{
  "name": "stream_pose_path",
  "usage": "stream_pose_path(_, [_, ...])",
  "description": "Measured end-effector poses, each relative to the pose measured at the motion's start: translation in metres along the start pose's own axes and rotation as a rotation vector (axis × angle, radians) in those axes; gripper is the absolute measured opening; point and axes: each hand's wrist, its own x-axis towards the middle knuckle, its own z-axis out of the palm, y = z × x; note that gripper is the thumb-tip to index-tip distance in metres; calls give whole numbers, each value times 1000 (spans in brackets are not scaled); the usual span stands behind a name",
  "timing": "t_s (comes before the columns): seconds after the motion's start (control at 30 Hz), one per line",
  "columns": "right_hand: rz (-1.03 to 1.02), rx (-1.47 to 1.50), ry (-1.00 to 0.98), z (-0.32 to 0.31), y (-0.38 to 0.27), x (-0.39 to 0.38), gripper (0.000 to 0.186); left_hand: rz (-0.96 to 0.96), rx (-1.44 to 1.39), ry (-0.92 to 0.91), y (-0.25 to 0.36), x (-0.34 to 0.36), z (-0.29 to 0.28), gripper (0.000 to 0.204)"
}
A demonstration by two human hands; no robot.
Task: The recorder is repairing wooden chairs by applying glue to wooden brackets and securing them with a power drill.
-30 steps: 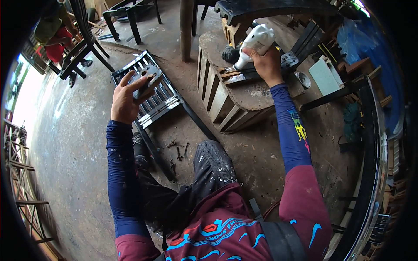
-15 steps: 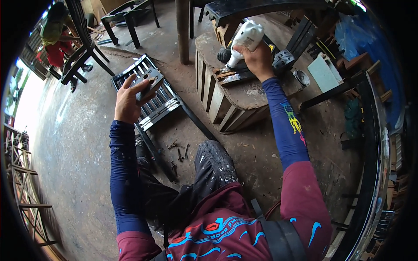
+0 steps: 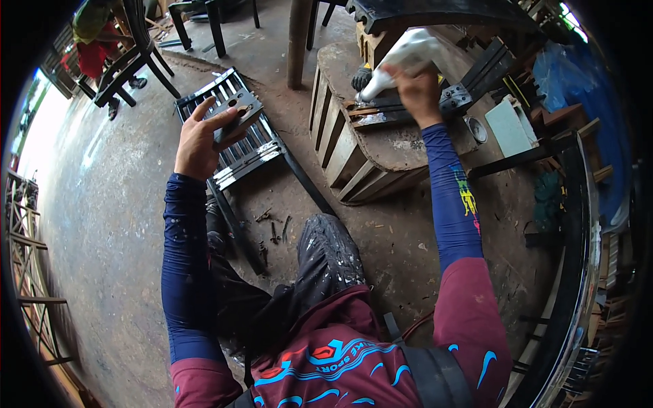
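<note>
Dusty concrete floor, slatted metal frame, white plastic bottle in right hand

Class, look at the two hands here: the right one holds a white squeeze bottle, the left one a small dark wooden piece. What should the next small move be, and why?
Probably bring the white squeeze bottle across to the small wooden piece. The right hand has it lifted above the low wooden table, nozzle tilted down, while the left hand holds the piece up, well apart from it. The two must meet before anything can be squeezed on.
</note>
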Motion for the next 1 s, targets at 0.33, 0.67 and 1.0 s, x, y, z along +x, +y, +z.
stream_pose_path(0.33, [-22,-119,-104,-14,9,4,44,11,-20,-6,-1,-2,-1,78])
stream_pose_path(0.67, [-111,-224,-25,8,-17,-15,32,5,4,-25,2,1,1,80])
stream_pose_path(1.0, [-88,-256,-104,2,-15,-11,44,-10,1,-20,-1,-2,-2,78])
